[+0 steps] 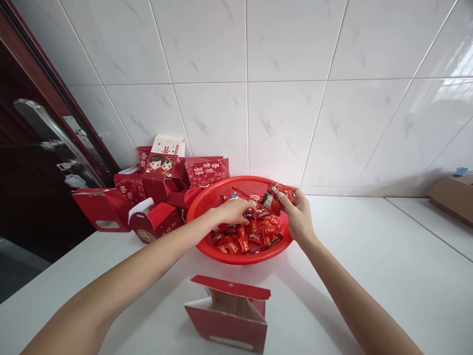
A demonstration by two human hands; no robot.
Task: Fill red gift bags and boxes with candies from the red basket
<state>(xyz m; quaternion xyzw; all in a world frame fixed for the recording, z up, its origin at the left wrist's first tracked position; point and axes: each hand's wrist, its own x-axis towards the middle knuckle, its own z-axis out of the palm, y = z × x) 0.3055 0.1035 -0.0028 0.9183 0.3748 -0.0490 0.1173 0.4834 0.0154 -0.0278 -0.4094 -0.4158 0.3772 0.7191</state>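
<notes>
Both hands at the red basket of wrapped packets

My right hand [300, 217] is closed, thumb on top, around a few shiny packets [271, 199] at the basket's right rim; the crinkled film is red with a dark and pale patch. My left hand [234, 212] reaches over the near left side with fingers half curled down among the heap of packets [254, 231]; I cannot tell whether it has hold of one.

The heap lies inside the basket [240, 260], which is bright red plastic, smooth at the rim and finely perforated in the wall. Its packets are small, puffy and glossy, many with yellow characters, and they point every which way. The ones I hold reach leftward from my fingertips, over the basket.

Just in front of the basket stands an open box [229, 325] of thin red card, pale inside, its mouth facing up. Its long axis runs left to right, the right end slightly nearer me.

To the left of the basket crowd more red boxes [158, 219], angular and printed, some with flaps up. All this is on a smooth white counter [351, 236], against glossy, grey-veined tiles [281, 133]. A dark door [29, 162] with a metal handle [61, 133] is at far left, and a brown carton [453, 199] at far right.
</notes>
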